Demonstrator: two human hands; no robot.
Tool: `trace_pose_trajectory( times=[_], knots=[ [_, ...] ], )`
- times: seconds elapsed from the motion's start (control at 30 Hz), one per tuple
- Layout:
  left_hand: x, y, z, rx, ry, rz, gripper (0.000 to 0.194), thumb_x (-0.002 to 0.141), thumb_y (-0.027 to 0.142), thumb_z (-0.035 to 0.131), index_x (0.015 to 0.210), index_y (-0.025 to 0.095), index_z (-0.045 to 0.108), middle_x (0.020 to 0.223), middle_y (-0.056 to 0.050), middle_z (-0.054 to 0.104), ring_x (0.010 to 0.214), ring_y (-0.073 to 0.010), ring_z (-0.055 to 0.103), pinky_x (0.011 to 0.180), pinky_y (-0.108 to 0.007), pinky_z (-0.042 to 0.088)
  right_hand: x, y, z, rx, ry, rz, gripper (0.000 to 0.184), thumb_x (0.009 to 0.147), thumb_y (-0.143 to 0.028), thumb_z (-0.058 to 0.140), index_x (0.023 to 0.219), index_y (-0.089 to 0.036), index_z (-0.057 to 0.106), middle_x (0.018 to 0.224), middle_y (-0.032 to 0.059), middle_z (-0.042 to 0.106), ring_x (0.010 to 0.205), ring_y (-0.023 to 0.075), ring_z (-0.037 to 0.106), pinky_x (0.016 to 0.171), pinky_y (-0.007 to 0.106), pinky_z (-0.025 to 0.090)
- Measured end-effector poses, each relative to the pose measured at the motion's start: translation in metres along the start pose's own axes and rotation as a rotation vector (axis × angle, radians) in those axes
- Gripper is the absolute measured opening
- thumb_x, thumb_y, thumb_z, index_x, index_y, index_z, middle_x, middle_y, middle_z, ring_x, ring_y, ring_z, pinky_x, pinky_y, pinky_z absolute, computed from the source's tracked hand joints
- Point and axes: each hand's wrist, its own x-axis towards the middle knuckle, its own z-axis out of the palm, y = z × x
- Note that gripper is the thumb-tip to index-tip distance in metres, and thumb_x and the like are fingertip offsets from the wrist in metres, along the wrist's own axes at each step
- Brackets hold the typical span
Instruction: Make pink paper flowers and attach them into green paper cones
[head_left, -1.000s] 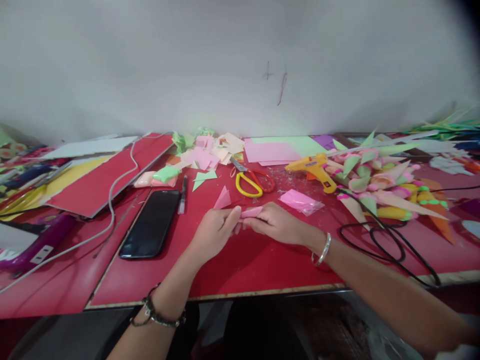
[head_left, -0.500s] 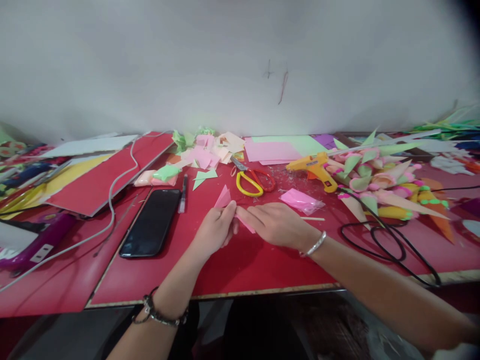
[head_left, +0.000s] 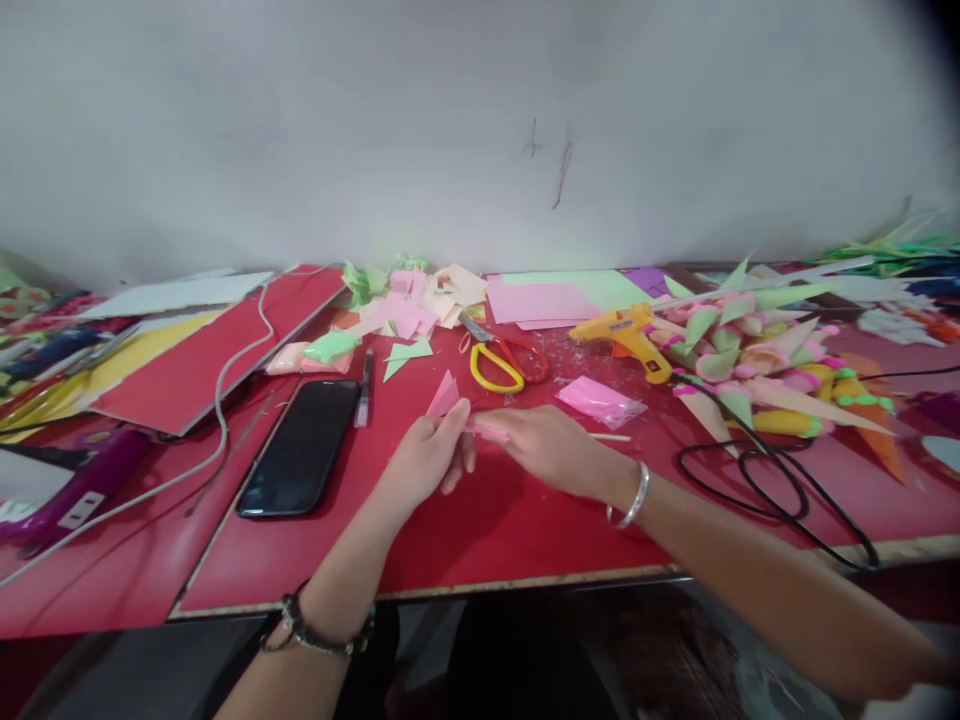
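Observation:
A small piece of folded pink paper is held between my two hands above the red table. My left hand pinches it between thumb and fingers, and a pointed end sticks up past the thumb. My right hand has its fingers closed at the paper's other end; the fingers hide part of it. Just beyond the hands lie scissors with one yellow and one red handle. A pink packet in clear plastic lies past my right hand, and a thin pale stick sits beside my right wrist.
Left of my hands are a black phone and a pen. Paper scraps and pink sheets lie along the wall. A yellow glue gun rests against many paper cones; its black cord loops at right.
My right hand has turned a little at the wrist, and its end of the pink paper has shifted up between the fingers. My left hand keeps its pinch. The view has moved slightly.

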Motion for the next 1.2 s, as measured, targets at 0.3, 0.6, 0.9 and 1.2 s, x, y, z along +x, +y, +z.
trace_pose_trajectory(
  times=[0.3, 0.6, 0.9, 1.2],
  knots=[
    [-0.001, -0.004, -0.020, 0.751, 0.018, 0.562, 0.035, 0.084, 0.040, 0.037, 0.066, 0.017, 0.055, 0.058, 0.000, 0.056, 0.054, -0.0111, 0.049, 0.051, -0.020, 0.028, -0.002, 0.007, -0.014, 0.846, -0.294, 0.175, 0.032, 0.089, -0.031, 0.033, 0.089, -0.010, 0.057, 0.061, -0.0027, 0.046, 0.054, 0.0063, 0.043, 0.053, 0.018, 0.037],
    [-0.009, 0.002, -0.006, 0.178, -0.016, 0.157, 0.044, 0.084, 0.044, 0.034, 0.050, 0.017, 0.041, 0.031, 0.006, 0.042, 0.032, -0.0066, 0.044, 0.044, -0.016, 0.034, -0.002, 0.006, 0.002, 0.177, 0.012, 0.006, 0.025, 0.087, -0.024, 0.038, 0.097, -0.014, 0.058, 0.091, 0.0075, 0.066, 0.080, 0.0152, 0.060, 0.065, 0.024, 0.041],
    [-0.006, 0.001, 0.001, -0.309, -0.136, -0.135, 0.044, 0.081, 0.048, 0.036, 0.048, 0.018, 0.034, 0.026, 0.009, 0.029, 0.025, -0.0060, 0.032, 0.035, -0.017, 0.029, -0.006, -0.001, 0.001, -0.373, 0.061, -0.112, 0.026, 0.088, -0.014, 0.031, 0.097, -0.013, 0.055, 0.073, 0.0061, 0.065, 0.062, 0.0145, 0.058, 0.049, 0.025, 0.031],
    [-0.006, -0.002, -0.013, 0.695, 0.044, 0.404, 0.030, 0.083, 0.039, 0.039, 0.066, 0.018, 0.052, 0.053, 0.001, 0.054, 0.051, -0.0125, 0.050, 0.049, -0.021, 0.027, 0.000, 0.006, -0.010, 0.527, -0.181, 0.082, 0.028, 0.089, -0.025, 0.033, 0.086, -0.013, 0.058, 0.084, 0.0046, 0.065, 0.075, 0.0114, 0.059, 0.065, 0.020, 0.040]
  ],
)
